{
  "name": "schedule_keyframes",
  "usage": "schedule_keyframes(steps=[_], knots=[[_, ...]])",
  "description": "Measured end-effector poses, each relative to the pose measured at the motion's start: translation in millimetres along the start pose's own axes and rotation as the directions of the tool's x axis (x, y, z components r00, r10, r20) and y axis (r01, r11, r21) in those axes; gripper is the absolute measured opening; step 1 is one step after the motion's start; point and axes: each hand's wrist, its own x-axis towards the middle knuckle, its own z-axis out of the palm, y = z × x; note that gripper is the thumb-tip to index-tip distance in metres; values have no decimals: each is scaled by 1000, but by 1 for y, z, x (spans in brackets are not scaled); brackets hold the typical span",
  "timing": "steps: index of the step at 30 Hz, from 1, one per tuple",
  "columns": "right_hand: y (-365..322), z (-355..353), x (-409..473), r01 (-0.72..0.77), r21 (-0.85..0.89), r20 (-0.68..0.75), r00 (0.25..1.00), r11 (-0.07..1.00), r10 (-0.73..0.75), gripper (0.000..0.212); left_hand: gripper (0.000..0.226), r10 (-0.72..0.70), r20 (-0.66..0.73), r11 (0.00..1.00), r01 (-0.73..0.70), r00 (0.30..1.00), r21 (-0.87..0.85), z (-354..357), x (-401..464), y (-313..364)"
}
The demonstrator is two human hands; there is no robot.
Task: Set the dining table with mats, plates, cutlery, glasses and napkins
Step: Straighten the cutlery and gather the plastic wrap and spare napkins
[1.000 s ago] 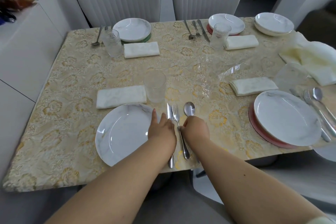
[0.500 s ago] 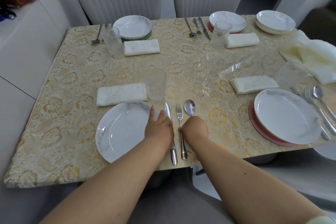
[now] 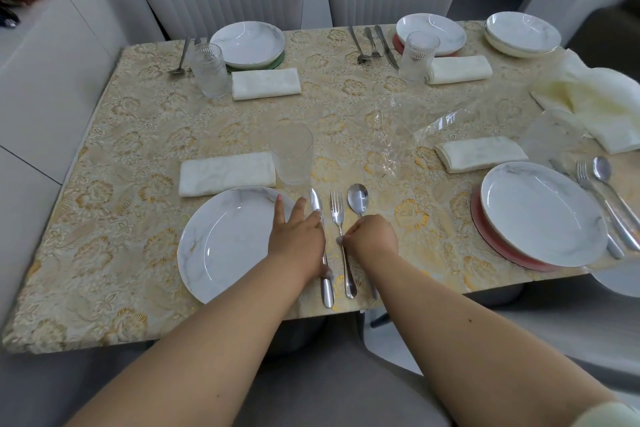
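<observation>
Now straightened, the knife (image 3: 320, 246), fork (image 3: 341, 243) and spoon (image 3: 358, 199) lie parallel at the bench's near edge beside the plate (image 3: 225, 243); left hand (image 3: 298, 239) rests flat on the knife, right hand (image 3: 372, 239) apparently pinches the fork.

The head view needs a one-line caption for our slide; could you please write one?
Left hand rests on the knife while right hand pinches the fork beside the near plate.
</observation>
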Motion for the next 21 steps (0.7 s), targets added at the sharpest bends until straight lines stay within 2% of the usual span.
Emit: schedule_keyframes(steps=[9, 21], knots=[[2, 1, 0, 0, 14, -2, 1000, 1000, 0, 25, 92, 7, -11, 1000, -7, 1000, -2, 0, 1, 0], [3, 1, 1, -70, 26, -17, 997, 997, 71, 17, 87, 22, -30, 1000, -23, 999, -17, 4, 3, 1]])
